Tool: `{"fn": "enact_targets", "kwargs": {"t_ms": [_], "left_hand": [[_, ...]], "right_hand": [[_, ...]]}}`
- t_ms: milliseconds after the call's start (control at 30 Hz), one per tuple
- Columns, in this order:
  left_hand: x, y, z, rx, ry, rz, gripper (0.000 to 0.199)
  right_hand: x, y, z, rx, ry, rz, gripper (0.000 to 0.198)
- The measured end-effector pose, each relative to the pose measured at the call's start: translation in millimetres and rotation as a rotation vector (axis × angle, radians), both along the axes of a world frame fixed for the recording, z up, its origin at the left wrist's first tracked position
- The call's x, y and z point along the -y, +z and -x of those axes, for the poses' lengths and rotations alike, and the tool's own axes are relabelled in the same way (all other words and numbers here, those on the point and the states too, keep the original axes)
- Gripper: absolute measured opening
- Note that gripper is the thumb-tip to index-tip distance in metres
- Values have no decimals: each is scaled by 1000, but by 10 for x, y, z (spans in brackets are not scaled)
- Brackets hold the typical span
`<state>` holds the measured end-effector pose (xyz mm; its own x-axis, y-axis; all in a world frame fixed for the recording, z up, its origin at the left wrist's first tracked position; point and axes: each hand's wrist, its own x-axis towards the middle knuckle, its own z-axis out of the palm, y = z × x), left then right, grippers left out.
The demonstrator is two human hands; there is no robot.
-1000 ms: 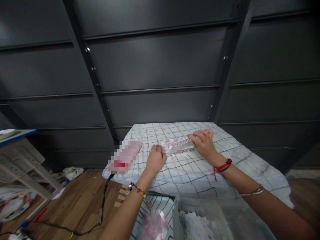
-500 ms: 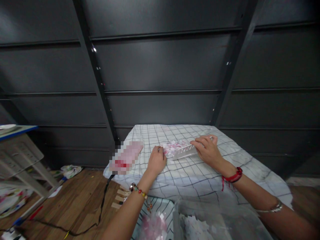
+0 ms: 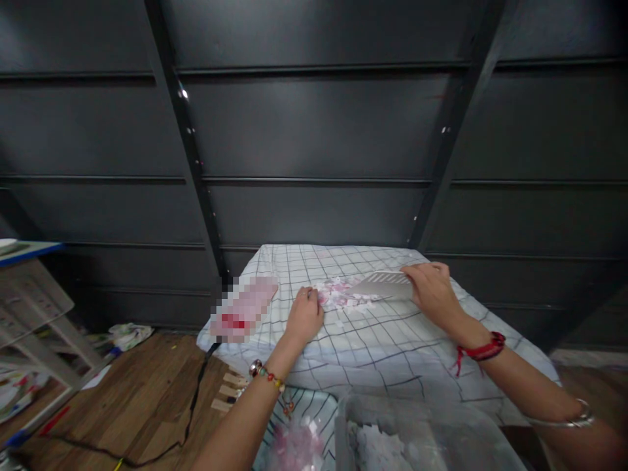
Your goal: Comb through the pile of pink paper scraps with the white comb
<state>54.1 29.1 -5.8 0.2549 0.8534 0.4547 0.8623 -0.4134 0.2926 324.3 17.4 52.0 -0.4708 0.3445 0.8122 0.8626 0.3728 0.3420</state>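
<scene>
Head view, from near to far: at the bottom edge sits a clear plastic bin with white paper bits inside, and just left of it a heap of pink and white scraps lies on checked cloth. Beyond them spreads the table under a white grid-pattern cloth. The left hand rests on the cloth toward the table's left side, fingers curled in loosely, its fingertips touching the near edge of a small scatter of pink and white paper pieces; whether it pinches any piece is hard to tell. The right hand is closed on the right end of a white perforated strip, which lies flat toward the table's far edge with its left end reaching into the scraps. A blurred pink and red object sits at the table's left edge. On the wooden floor to the left trails a black cable. Behind the table stands dark metal shelving.
</scene>
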Motion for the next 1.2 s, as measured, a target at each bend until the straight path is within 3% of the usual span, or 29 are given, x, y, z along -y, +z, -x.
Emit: {"fn": "enact_targets", "kwargs": {"t_ms": [167, 333, 500, 833, 1067, 1200], "left_hand": [[15, 11, -3, 5, 2, -1, 33], [10, 4, -2, -1, 2, 0, 34], [1, -4, -7, -15, 4, 9, 35], [-1, -9, -2, -10, -1, -7, 34], [4, 4, -7, 7, -9, -3, 33], [2, 2, -7, -1, -8, -4, 33]], "right_hand": [[89, 59, -155, 123, 12, 17, 29], [209, -20, -161, 230, 25, 42, 34], [293, -56, -136, 211, 38, 91, 37], [457, 88, -132, 214, 10, 85, 33], [448, 94, -131, 234, -60, 66, 35], [425, 86, -64, 215, -29, 65, 35]]}}
